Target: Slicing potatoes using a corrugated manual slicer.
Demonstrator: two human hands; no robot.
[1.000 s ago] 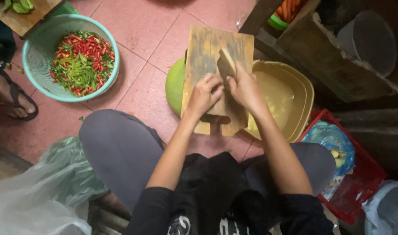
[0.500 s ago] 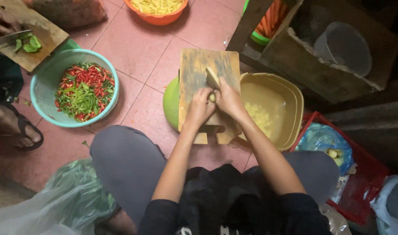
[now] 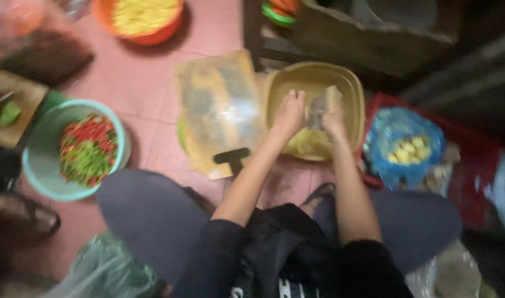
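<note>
Scraping: I see both hands over the tan basin (image 3: 351,88), at 1 o'clock of the cutting board (image 3: 219,110).
Grip: left hand (image 3: 290,113) blurred, cannot tell; right hand (image 3: 334,122) clasps the knife (image 3: 318,107).
Next: I judge blade-clearing needs care.

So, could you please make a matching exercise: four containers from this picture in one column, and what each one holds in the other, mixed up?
Things:
1. teal basin
2. orange bowl
3. tan tub
4. blue bag

Contents:
a. both hands over pale yellow pieces
b. red and green chopped bits
c. a few yellow chunks
d. yellow shreds, heaped

Pairs: 1-b, 2-d, 3-a, 4-c
</note>
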